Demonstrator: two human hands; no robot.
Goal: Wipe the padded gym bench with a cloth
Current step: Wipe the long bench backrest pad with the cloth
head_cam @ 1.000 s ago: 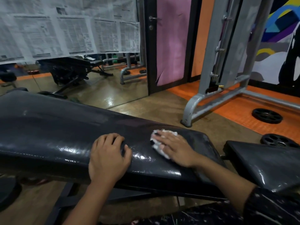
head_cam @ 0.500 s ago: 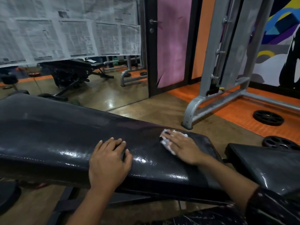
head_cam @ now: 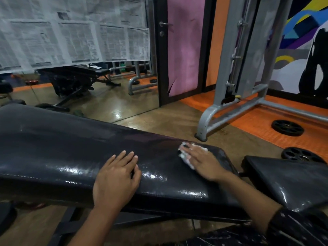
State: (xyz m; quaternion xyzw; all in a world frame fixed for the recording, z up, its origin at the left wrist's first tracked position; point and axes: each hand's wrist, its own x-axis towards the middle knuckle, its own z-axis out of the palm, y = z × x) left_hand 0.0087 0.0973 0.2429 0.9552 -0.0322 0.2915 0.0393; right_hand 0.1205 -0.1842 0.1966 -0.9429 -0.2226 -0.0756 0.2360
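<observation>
A long black padded gym bench (head_cam: 53, 150) stretches across the view, shiny and wet-looking along its near edge. My right hand (head_cam: 204, 163) lies flat on a small white cloth (head_cam: 185, 158) and presses it onto the pad near the bench's right end; most of the cloth is hidden under the palm. My left hand (head_cam: 115, 181) rests flat on the pad's near edge, fingers slightly apart, holding nothing.
A second black pad (head_cam: 292, 181) sits right of the bench. Two black weight plates (head_cam: 287, 127) lie on the orange floor mat. A grey machine frame (head_cam: 230, 110) stands behind, beside a wall mirror (head_cam: 88, 96) and a dark door (head_cam: 182, 50).
My right hand has slid the cloth away from me and to the right, toward the far right corner of the pad. My left hand has stayed in place.
</observation>
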